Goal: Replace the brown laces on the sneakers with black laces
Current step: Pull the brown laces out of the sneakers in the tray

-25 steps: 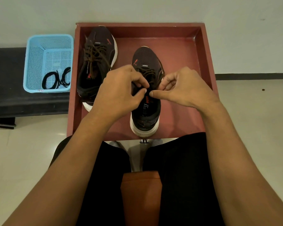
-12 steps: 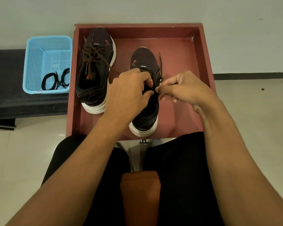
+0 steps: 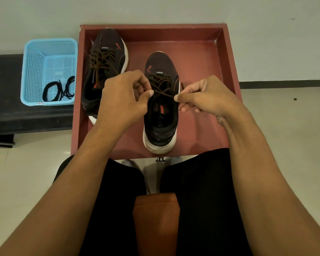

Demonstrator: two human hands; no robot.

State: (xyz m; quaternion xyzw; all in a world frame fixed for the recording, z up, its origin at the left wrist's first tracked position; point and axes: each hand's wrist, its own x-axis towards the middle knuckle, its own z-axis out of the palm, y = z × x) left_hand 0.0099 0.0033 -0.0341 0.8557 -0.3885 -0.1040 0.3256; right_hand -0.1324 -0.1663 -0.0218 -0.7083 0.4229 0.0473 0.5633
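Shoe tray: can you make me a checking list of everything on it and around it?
Surface: tray, red, holding both shoes.
Job's things: near shoe, its brown lace stretched between the hands; far shoe, laced brown; black laces in the blue basket.
Clutter: nothing seen.
Hands: left hand and right hand each pinch the brown lace.
Cables: nothing seen.
Surroundings: black bench under the basket; pale floor; wall; brown seat between the person's legs.
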